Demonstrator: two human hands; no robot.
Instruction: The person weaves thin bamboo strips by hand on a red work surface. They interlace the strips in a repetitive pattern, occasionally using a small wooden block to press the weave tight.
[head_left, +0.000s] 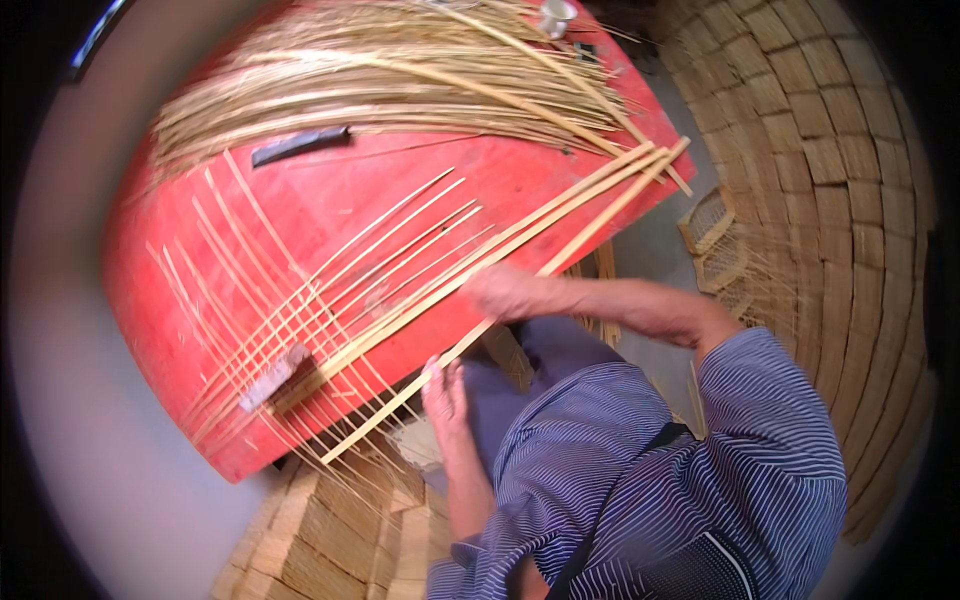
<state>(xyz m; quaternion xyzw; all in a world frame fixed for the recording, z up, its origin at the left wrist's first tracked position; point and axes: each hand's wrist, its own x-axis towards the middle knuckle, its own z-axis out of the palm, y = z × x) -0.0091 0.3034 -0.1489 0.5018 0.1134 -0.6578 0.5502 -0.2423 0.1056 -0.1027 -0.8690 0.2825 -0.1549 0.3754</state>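
My right hand (500, 293) is closed on a long pale bamboo strip (585, 230) that runs diagonally over the front edge of the red table (170, 300); its fingers are slightly blurred. Lower down, at the table's edge, my left hand (445, 390) grips the same strip between fingers and thumb. Just beyond my right hand, wider strips (390, 320) lie at a similar slant. To the left is an open crossed lattice of thin strips (290, 320), with a pale block (268, 382) resting on it near its lower part.
A heap of thin strips (360, 90) covers the table's back, beside a dark bar (300, 146) and a white cup (556, 16). Stacks of woven bamboo pieces (840, 200) line the right side. Hexagonal woven frames (712, 220) lie by them. More stacked pieces (310, 520) are below the table's near edge.
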